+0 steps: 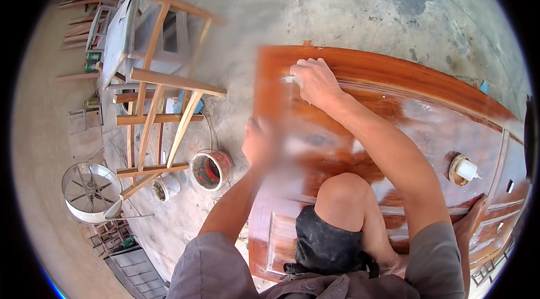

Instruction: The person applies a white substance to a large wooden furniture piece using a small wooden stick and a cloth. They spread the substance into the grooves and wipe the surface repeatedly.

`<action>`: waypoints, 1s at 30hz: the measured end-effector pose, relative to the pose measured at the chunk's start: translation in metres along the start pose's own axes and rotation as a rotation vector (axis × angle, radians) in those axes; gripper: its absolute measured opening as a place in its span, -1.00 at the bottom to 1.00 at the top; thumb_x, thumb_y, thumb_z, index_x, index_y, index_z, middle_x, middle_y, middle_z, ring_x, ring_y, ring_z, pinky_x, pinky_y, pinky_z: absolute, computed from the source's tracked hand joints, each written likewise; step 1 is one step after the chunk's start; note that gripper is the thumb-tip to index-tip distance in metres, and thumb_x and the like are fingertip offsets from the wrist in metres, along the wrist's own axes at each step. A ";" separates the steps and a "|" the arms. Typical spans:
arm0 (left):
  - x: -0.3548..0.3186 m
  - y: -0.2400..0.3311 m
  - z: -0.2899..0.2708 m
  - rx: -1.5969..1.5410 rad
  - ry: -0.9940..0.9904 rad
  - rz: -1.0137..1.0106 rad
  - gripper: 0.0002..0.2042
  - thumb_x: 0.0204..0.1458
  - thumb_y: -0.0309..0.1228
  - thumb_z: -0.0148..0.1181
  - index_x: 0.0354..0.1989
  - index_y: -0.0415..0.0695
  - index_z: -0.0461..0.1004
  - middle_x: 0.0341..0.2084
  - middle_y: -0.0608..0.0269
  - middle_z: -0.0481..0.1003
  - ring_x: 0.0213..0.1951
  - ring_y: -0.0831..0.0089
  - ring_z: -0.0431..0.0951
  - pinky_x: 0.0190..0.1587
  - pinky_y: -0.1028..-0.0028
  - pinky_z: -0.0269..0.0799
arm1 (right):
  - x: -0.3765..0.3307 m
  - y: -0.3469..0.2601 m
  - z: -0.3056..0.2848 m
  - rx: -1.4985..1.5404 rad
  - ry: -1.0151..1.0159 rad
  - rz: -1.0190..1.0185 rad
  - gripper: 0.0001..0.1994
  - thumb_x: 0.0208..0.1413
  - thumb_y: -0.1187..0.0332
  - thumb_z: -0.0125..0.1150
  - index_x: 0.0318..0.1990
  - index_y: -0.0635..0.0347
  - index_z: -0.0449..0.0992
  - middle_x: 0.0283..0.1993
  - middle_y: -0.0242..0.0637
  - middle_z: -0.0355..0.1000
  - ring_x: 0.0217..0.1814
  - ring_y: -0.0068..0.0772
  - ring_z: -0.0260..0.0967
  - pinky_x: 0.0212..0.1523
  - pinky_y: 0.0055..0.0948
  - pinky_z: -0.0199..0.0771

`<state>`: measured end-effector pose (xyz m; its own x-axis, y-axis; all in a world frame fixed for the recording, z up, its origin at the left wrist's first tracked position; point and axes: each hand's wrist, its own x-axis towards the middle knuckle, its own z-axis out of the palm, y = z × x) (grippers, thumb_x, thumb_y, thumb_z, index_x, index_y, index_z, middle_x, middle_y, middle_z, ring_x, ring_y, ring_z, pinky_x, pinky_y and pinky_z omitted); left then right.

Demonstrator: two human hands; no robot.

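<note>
Beneath me lies a reddish-brown wooden door [360,58] with raised mouldings, its panels streaked with a whitish film. My right hand [316,82] is closed on a small flat white piece [289,79], pressed at the corner of the panel moulding near the far left of the door. Whether it is a scraper or folded sandpaper I cannot tell. At the door's left edge is my left hand [259,140], smeared by blur, so its fingers do not show clearly. My bent knee [344,195] rests over the door between my arms.
A white squeeze bottle [466,172] sits in a round brown container on the door's right part. Left of the door stand a stained bucket [211,170], a small white pot [166,187], wooden trestles [179,82] and a round fan [91,192]. The floor is stained concrete.
</note>
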<state>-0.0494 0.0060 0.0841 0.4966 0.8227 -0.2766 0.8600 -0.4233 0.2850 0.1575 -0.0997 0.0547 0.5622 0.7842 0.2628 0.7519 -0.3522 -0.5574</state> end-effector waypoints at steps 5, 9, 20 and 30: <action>0.004 -0.003 -0.001 0.035 0.013 -0.031 -0.48 0.41 -0.01 -0.22 0.22 -0.23 0.34 -0.02 -0.29 0.57 -0.03 -0.30 0.58 0.06 -0.11 0.44 | -0.011 0.008 -0.015 0.067 -0.036 -0.007 -0.90 0.00 0.57 0.27 -0.33 0.13 0.57 -0.28 -0.24 0.51 -0.12 -0.10 0.47 -0.07 -0.14 0.33; -0.001 0.009 -0.001 0.003 0.004 -0.011 -0.48 0.41 -0.01 -0.22 0.21 -0.22 0.34 -0.03 -0.29 0.57 -0.04 -0.31 0.58 0.06 -0.11 0.45 | 0.006 -0.010 0.010 -0.047 -0.008 -0.013 -0.89 0.00 0.56 0.28 -0.32 0.13 0.57 -0.26 -0.25 0.51 -0.12 -0.14 0.48 -0.08 -0.18 0.34; 0.005 -0.002 0.003 0.025 0.026 0.006 -0.48 0.41 -0.01 -0.22 0.22 -0.23 0.33 -0.01 -0.29 0.57 -0.02 -0.30 0.58 0.07 -0.11 0.44 | -0.054 0.041 -0.041 -0.136 0.238 -0.139 -0.82 -0.06 0.58 0.25 -0.28 0.13 0.56 -0.26 -0.32 0.42 -0.11 -0.20 0.40 -0.04 -0.25 0.41; 0.000 0.001 -0.001 0.030 0.028 0.030 -0.47 0.41 0.00 -0.22 0.23 -0.21 0.35 -0.06 -0.30 0.58 -0.04 -0.31 0.58 0.06 -0.12 0.45 | -0.004 -0.007 0.013 -0.122 0.242 -0.138 -0.82 -0.06 0.59 0.23 -0.27 0.14 0.56 -0.27 -0.30 0.41 -0.13 -0.24 0.40 -0.06 -0.28 0.40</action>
<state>-0.0484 0.0065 0.0855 0.5193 0.8194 -0.2426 0.8479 -0.4588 0.2655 0.1455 -0.0937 0.0474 0.5064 0.6893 0.5181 0.8546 -0.3212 -0.4080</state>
